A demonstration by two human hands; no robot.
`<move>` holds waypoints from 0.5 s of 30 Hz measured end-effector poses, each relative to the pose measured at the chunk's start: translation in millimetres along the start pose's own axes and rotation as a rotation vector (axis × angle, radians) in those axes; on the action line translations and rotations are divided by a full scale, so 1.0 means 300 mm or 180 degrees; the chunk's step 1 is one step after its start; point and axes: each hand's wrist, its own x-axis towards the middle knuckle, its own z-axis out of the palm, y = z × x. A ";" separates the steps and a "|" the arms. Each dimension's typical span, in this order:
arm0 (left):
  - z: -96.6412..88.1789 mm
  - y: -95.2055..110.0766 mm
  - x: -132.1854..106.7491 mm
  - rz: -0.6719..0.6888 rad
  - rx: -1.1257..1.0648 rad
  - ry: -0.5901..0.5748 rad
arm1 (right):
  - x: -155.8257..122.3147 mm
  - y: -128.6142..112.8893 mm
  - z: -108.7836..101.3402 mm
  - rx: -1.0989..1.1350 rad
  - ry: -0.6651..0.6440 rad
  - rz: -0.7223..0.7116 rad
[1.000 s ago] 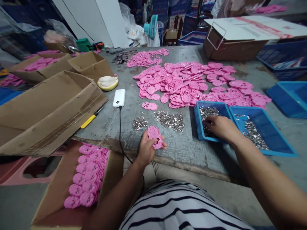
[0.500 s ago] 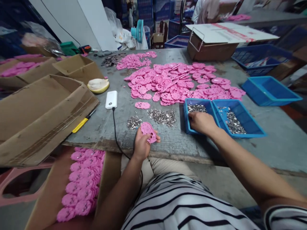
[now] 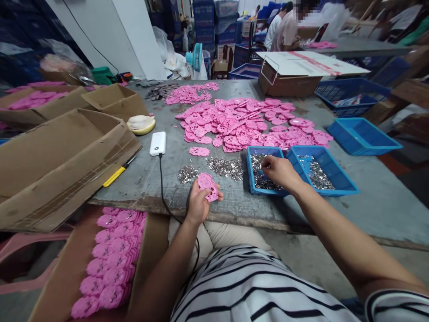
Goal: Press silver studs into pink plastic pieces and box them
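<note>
Near the table's front edge, my left hand (image 3: 198, 203) grips a pink plastic piece (image 3: 208, 185) with small holes, thumb across its face. My right hand (image 3: 279, 171) is over a blue bin (image 3: 266, 192) of small shiny metal parts, its fingers pinched together; whatever they hold is too small to make out. Beside it is a second blue bin (image 3: 338, 190), also holding metal parts. Two loose heaps of metal parts, a larger heap (image 3: 225, 167) and a smaller heap (image 3: 187, 174), lie just beyond my left hand. A single pink piece (image 3: 199, 151) rests behind them.
A big pile of pink pieces (image 3: 234, 123) covers the table's middle. On the left are a cardboard box (image 3: 60, 165), a yellow cutter (image 3: 114, 176) and a white power bank (image 3: 157, 143) with a black cable. An open carton below holds stacked pink pieces (image 3: 107, 259). People sit farther back.
My right hand has risen from low inside the blue bin to above its metal parts, fingers still pinched. My left hand keeps the pink piece in place. The view has tilted up slightly.
</note>
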 end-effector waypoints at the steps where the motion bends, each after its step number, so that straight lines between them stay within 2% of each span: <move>1: 0.000 0.001 -0.001 -0.0001 0.0012 -0.0001 | 0.004 0.010 -0.004 0.0057 0.0030 0.0034; 3: 0.000 0.003 -0.003 -0.0013 0.0048 0.0005 | 0.012 0.041 -0.014 0.0186 0.0174 0.0097; 6: -0.003 0.006 -0.007 -0.0051 0.0091 0.0029 | 0.020 0.126 -0.041 0.0469 0.0600 0.0271; 10: -0.006 0.010 -0.010 -0.0059 0.0057 0.0027 | 0.012 0.273 -0.073 0.0870 0.1060 0.0855; 13: -0.004 0.011 -0.012 -0.0061 0.0018 0.0023 | 0.000 0.342 -0.055 0.1518 0.1086 0.1201; 15: -0.003 0.010 -0.014 -0.0065 0.0019 0.0023 | -0.009 0.350 -0.022 0.2135 0.1153 0.1288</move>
